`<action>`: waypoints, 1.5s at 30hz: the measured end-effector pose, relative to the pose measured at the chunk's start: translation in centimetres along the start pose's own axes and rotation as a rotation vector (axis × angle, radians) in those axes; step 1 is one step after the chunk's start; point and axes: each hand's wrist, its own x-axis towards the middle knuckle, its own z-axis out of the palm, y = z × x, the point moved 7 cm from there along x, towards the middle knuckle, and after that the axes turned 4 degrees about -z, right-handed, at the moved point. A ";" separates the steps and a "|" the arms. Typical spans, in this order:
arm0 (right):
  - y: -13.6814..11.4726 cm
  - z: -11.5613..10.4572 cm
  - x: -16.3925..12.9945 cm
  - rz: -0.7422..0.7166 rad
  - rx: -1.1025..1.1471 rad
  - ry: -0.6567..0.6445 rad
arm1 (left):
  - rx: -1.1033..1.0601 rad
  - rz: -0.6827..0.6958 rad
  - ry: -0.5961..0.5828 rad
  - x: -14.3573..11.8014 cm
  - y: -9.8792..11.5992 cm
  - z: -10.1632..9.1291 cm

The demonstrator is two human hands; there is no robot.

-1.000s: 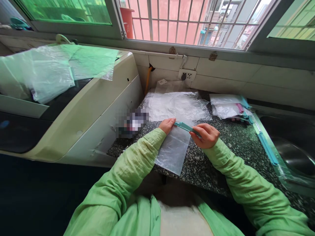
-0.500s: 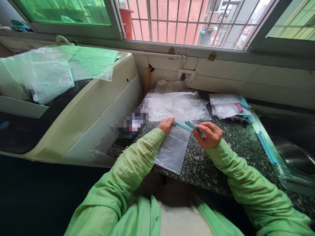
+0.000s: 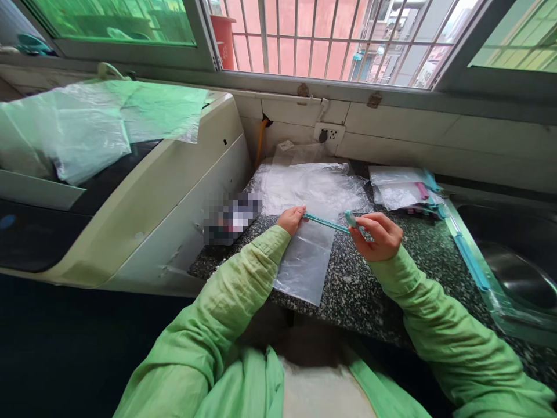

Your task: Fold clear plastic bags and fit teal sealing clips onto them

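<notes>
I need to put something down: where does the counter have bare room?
Bare speckled countertop shows between the right sleeve and the sink, with the stacked bags behind. Another patch lies between that sleeve and the nearest clear bag. It's crowded along the back, under loose plastic sheets, and at left, where a pixelated item sits.

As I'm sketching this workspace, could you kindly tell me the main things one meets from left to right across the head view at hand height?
Cream machine, left hand, thin teal strip, right hand, sink.
</notes>
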 end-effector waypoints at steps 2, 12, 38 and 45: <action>0.1 -0.2 0.1 0.000 0.001 0.017 | -0.011 0.004 0.007 0.0 0.1 -0.1; 0.9 -1.3 0.4 0.048 -0.064 0.039 | -0.068 -0.004 0.043 0.0 0.2 -0.4; 4.5 -2.4 -0.3 0.235 0.036 0.124 | -0.237 -0.089 0.129 0.2 0.2 -1.9; 6.1 -2.4 -1.0 0.303 0.202 0.222 | -0.233 -0.127 0.167 -0.2 0.5 -2.2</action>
